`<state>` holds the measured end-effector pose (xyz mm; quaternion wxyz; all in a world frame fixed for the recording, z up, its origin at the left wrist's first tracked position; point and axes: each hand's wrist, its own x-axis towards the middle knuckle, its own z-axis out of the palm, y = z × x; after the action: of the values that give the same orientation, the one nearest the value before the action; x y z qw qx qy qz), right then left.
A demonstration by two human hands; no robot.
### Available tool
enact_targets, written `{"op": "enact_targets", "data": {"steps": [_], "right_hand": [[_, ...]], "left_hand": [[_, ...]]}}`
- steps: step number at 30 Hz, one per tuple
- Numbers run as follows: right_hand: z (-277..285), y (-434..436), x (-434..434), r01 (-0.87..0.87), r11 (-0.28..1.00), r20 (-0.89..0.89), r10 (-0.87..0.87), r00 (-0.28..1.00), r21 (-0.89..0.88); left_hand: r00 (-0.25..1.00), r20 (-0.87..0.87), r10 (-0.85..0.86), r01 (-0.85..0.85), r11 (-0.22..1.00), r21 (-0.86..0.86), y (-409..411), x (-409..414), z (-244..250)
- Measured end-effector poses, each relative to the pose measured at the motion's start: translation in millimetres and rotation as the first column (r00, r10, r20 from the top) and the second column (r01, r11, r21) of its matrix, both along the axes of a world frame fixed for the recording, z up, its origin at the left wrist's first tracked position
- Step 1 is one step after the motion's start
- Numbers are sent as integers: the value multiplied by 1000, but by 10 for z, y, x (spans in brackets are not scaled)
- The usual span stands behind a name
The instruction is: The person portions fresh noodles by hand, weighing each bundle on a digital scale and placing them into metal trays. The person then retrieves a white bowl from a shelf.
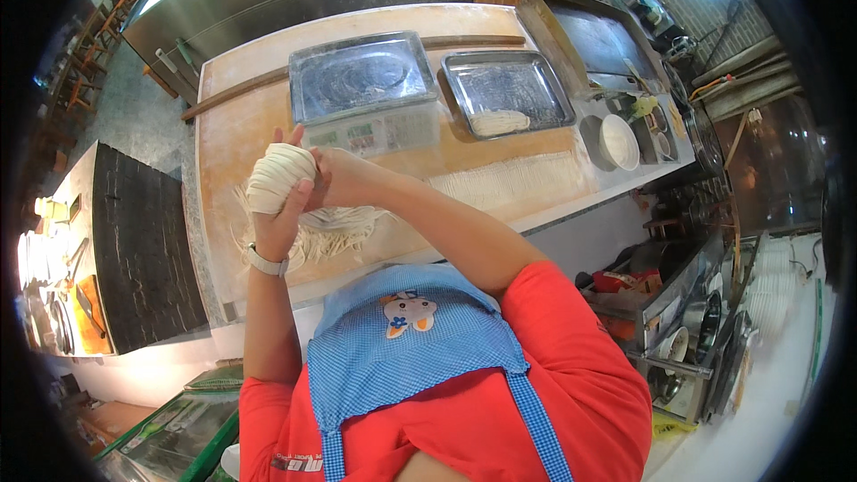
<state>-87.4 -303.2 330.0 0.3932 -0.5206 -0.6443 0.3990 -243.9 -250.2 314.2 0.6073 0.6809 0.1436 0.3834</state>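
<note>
A thick bundle of pale, flat noodles [280,177] is wrapped around my left hand [284,211], whose thumb presses on its near side. My right hand [328,177] touches the bundle's right side, its fingers partly hidden. Below both hands, loose cut noodles [335,241] lie on the floured wooden work board [221,147]. To the right, a long row of cut noodles [515,181] lies flat along the board. A folded noodle bundle [499,122] rests in the metal tray [509,80] at the back.
A lidded clear plastic box [365,80] stands behind my hands, with wooden sticks [234,94] beside it. At the right are a white bowl [619,142], condiment containers [659,127] and a large metal box [589,33]. A black-sided counter [140,248] stands at the left.
</note>
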Motion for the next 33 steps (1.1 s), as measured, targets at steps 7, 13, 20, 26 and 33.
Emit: {"op": "enact_targets", "data": {"steps": [7,13,20,26,33], "right_hand": [[-45,-25,-17,132,988,204,-147,968,85],[273,53,103,70,948,481,-220,849,309],[987,322,396,22,894,647,-340,683,447],[1936,384,759,7,788,660,-520,542,615],[3316,519,1911,373,637,424,-748,511,674]], "left_hand": [[997,43,58,-62,992,106,222,-298,-84],[994,-26,109,-99,965,243,230,-280,-64],[972,176,159,-18,789,-614,346,-534,-446],[834,27,552,-134,250,-959,512,-1215,-1647],[675,-198,710,-241,-41,-970,412,-1859,-2555]]}}
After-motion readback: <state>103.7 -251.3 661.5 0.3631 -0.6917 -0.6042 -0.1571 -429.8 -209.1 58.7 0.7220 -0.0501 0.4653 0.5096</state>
